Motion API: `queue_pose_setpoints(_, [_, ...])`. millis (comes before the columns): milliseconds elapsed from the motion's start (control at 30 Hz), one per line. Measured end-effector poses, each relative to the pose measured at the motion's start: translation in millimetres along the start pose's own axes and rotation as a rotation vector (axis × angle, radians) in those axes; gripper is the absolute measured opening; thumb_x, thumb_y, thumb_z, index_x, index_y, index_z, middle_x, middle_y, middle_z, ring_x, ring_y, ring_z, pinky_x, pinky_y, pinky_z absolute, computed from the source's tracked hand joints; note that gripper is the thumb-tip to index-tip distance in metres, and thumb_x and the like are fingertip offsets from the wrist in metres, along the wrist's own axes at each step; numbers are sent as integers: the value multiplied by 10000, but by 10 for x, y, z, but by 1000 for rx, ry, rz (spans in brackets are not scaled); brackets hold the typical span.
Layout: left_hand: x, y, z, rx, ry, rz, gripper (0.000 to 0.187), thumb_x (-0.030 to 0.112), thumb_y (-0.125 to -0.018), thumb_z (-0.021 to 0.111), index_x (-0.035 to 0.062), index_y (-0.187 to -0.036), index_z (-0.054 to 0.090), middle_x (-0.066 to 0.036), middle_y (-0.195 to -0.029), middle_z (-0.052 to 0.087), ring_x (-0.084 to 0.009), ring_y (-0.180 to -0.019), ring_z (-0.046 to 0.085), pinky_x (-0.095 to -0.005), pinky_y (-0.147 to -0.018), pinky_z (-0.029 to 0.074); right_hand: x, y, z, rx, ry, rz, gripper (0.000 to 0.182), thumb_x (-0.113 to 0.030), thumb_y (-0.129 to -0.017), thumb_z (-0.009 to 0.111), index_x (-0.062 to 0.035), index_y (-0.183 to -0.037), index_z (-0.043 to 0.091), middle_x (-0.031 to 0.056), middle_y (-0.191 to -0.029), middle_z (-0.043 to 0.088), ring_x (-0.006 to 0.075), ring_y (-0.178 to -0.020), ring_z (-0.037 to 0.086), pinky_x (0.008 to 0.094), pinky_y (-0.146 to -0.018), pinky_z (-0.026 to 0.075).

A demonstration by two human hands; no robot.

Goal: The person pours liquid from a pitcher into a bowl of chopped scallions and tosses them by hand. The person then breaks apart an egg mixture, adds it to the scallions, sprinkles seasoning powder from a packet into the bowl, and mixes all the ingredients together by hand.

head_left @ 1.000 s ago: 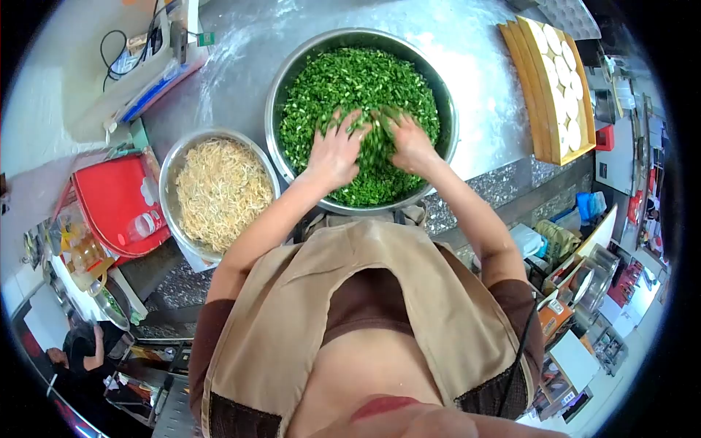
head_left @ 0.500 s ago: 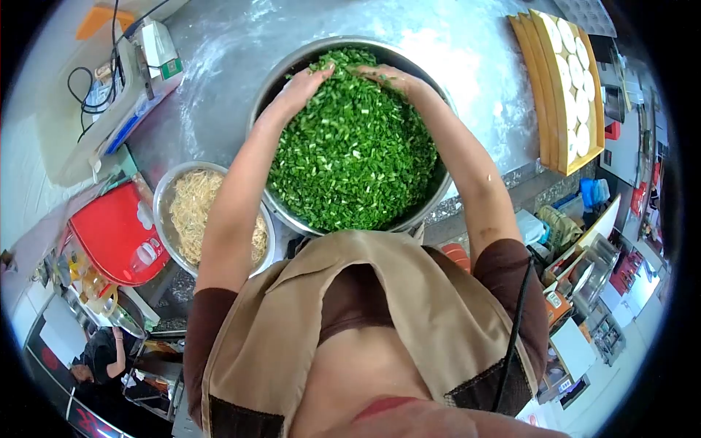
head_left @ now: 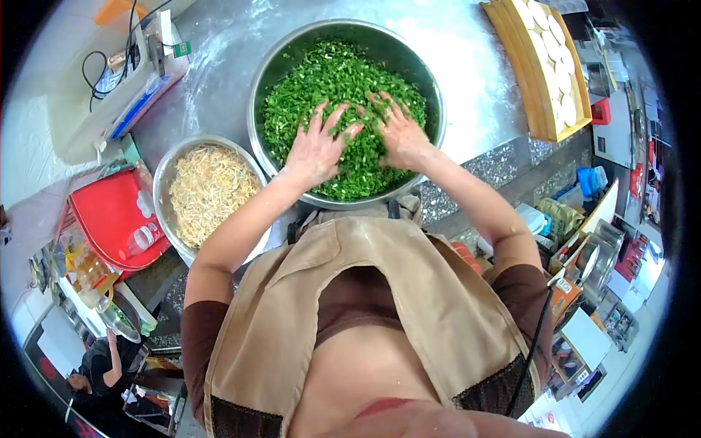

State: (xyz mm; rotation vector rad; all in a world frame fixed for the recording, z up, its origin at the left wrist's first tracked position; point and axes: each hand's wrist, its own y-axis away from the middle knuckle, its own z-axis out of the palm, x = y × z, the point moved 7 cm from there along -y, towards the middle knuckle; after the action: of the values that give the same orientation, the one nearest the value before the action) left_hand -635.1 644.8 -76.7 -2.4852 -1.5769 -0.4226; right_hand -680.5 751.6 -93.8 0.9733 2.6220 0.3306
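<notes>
A large steel bowl (head_left: 431,95) on the metal counter is full of chopped green chives (head_left: 328,73). My left hand (head_left: 315,148) lies palm down on the near part of the greens, fingers spread. My right hand (head_left: 398,131) rests beside it, also flat with fingers apart, bits of green stuck to it. Both hands press into the pile close together; neither grips anything that I can see.
A smaller steel bowl (head_left: 164,182) of pale shredded strands stands left of the big one. A red tray (head_left: 106,208) lies further left. Wooden trays (head_left: 544,109) with round white dough pieces stand at the right. A device with cables (head_left: 135,69) sits at the back left.
My hands have come back from the far rim of the bowl to the near side of the greens. They now lie flat with spread fingers. The view has shifted slightly.
</notes>
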Motion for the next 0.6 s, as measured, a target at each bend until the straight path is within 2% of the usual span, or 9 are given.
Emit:
queue_pose_setpoints(33, [-6,-25,61,2,-76,-7,704,264,-590,695,204,-1204,355,-124,-1288,238,-377,-1158,268,-540,-821,381,26,-66,69,26,47,29,950,-141,-546,687,-186,-1331,153,143,-1372,131,311,-1272,94,449,-1032,120])
queue_pose_setpoints(100, [-128,-184,182,140,-119,-108,819,116,-465,731,181,-1190,357,-130,-1272,254,-374,-1167,258,-534,-799,389,121,-234,96,173,52,88,963,-56,-509,657,-180,-1329,168,148,-1365,149,312,-1269,112,440,-1032,122])
queue_pose_setpoints(233, [-141,-348,219,304,-253,-172,730,80,-530,668,171,-1185,358,-129,-1266,257,-371,-1158,268,-541,-801,381,222,-324,139,301,107,241,869,-68,-564,639,-180,-1310,207,143,-1337,218,323,-1244,180,483,-990,194])
queue_pose_setpoints(300, [-75,-249,189,317,-219,-160,696,124,-575,651,171,-1198,345,-132,-1275,252,-377,-1178,241,-568,-866,312,194,-200,215,235,-2,260,860,-100,-570,659,-172,-1305,219,143,-1335,224,333,-1236,197,470,-993,204])
queue_pose_setpoints(400, [14,-52,-3,11,113,-247,705,298,-632,640,165,-1238,304,-158,-1318,210,-391,-1230,133,-566,-969,151,174,101,-115,118,-325,265,796,-163,-626,659,-166,-1299,234,178,-1328,216,337,-1234,199,445,-1009,204])
queue_pose_setpoints(433, [-43,-65,-53,5,118,-252,705,298,-632,640,165,-1238,304,-158,-1318,210,-391,-1230,133,-566,-969,151,264,157,-128,96,-542,317,781,-185,-644,657,-169,-1300,234,191,-1325,211,335,-1235,196,438,-1010,210])
queue_pose_setpoints(533, [-698,20,0,130,384,-676,691,403,-734,560,76,-1264,261,-216,-1323,173,-416,-1233,92,-552,-970,157,806,91,-86,158,-823,608,815,-359,-681,641,-53,-1298,206,219,-1302,259,332,-1183,299,397,-982,276])
queue_pose_setpoints(567, [-981,24,107,255,431,-726,676,412,-770,518,16,-1257,266,-233,-1291,258,-372,-1228,180,-458,-984,209,1040,32,24,166,-924,757,820,-436,-690,622,-29,-1287,235,220,-1289,292,324,-1163,337,389,-968,296])
queue_pose_setpoints(600, [-1274,21,328,290,640,-845,683,430,-777,506,-1,-1254,274,-220,-1278,298,-335,-1214,232,-403,-985,217,1198,-132,170,98,-1082,702,813,-509,-690,577,-30,-1274,277,215,-1275,322,308,-1153,357,384,-955,303])
